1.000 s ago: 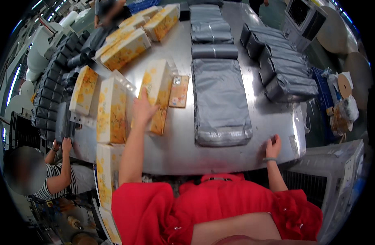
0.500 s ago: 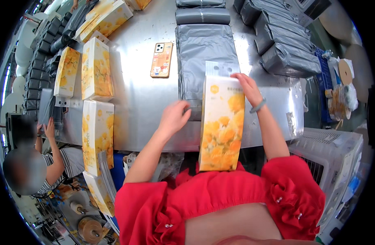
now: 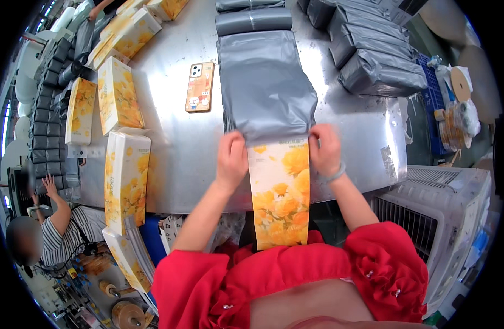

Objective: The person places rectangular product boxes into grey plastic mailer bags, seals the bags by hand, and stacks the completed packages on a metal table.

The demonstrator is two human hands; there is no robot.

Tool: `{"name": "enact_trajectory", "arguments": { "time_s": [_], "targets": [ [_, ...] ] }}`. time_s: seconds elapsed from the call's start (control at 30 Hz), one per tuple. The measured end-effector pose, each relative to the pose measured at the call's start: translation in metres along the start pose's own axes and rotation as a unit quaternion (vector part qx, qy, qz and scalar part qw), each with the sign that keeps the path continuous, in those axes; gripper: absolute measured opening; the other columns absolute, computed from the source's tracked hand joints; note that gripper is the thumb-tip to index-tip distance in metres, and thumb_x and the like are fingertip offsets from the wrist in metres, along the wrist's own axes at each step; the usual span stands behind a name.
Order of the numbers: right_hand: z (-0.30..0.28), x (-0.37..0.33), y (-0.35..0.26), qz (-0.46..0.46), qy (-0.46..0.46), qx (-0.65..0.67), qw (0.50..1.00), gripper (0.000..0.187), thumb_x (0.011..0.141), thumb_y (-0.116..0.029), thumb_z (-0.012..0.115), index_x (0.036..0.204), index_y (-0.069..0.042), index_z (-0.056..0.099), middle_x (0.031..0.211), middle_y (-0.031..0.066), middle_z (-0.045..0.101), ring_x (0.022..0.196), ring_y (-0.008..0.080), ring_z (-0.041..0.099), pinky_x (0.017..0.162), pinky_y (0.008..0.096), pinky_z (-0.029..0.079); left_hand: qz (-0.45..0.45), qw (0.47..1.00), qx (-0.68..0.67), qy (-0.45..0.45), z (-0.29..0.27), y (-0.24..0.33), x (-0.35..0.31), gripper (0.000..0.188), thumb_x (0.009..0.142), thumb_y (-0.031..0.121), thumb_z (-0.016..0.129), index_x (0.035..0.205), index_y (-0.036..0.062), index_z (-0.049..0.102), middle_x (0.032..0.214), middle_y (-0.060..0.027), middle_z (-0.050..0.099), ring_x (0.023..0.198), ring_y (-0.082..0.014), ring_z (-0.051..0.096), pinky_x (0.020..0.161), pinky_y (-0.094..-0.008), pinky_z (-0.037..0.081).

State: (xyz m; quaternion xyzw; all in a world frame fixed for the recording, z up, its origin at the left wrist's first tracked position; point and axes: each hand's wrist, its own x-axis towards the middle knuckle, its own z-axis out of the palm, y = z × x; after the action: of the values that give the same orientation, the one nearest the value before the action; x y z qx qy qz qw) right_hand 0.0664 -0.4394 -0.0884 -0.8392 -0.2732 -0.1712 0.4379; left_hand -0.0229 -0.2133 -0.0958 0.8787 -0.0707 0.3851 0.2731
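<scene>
The bag (image 3: 265, 82) lies on the table (image 3: 180, 159) between phone (image 3: 200, 86), left, and packs (image 3: 381, 71), right, the box (image 3: 280, 197) at its near end

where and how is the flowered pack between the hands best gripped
Likely by the long, straight sides of the flowered pack, along its near half, coming from left and right at once: the grey bag covers its far end, leaving the near part exposed.
</scene>
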Motion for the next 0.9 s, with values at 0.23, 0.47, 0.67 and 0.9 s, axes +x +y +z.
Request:
{"name": "enact_trajectory", "arguments": {
  "time_s": [0.23,0.47,0.67,0.9],
  "targets": [
    [0.018,0.005,0.024,0.084,-0.173,-0.15,0.97,0.013,0.079,-0.017,0.056,0.081,-0.005,0.056,0.072,0.0181,0.06,0.071,0.0369,0.059,0.062,0.0481,0.047,-0.275,0.919,0.09,-0.267,0.018,-0.021,0.0,0.017,0.079,0.016,0.054,0.087,0.0007,0.057,0.075,-0.0242,0.061,0.077,-0.0418,0.06,0.066,-0.0504,0.047],
    [-0.062,-0.116,-0.022,-0.069,-0.424,-0.158,0.889,0.015,0.069,-0.021,0.062,0.066,-0.007,0.06,0.062,0.0168,0.059,0.059,0.035,0.06,0.056,0.0453,0.048,-0.159,0.79,0.094,-0.585,-0.063,0.06,-0.094,0.024,0.072,0.024,0.062,0.079,0.0009,0.064,0.078,-0.0217,0.062,0.077,-0.0391,0.061,0.066,-0.0468,0.049],
    [-0.039,-0.069,0.011,0.253,-0.267,0.012,0.93,0.028,0.085,-0.028,0.057,0.072,-0.004,0.058,0.061,0.014,0.061,0.059,0.0311,0.062,0.055,0.04,0.046,-0.296,0.89,0.066,-0.34,-0.052,0.042,-0.063,0.032,0.081,0.03,0.06,0.068,0.0001,0.059,0.068,-0.0188,0.059,0.066,-0.0384,0.057,0.058,-0.0463,0.043],
    [-0.046,-0.084,0.016,0.287,-0.281,0.142,0.904,0.022,0.088,-0.021,0.053,0.085,0.0,0.057,0.071,0.0175,0.063,0.066,0.03,0.063,0.06,0.0362,0.047,-0.135,0.952,-0.101,-0.254,0.018,0.104,-0.022,0.017,0.08,0.016,0.064,0.087,0.0038,0.056,0.074,-0.0102,0.058,0.07,-0.0281,0.056,0.063,-0.0377,0.044]
  ]
}}
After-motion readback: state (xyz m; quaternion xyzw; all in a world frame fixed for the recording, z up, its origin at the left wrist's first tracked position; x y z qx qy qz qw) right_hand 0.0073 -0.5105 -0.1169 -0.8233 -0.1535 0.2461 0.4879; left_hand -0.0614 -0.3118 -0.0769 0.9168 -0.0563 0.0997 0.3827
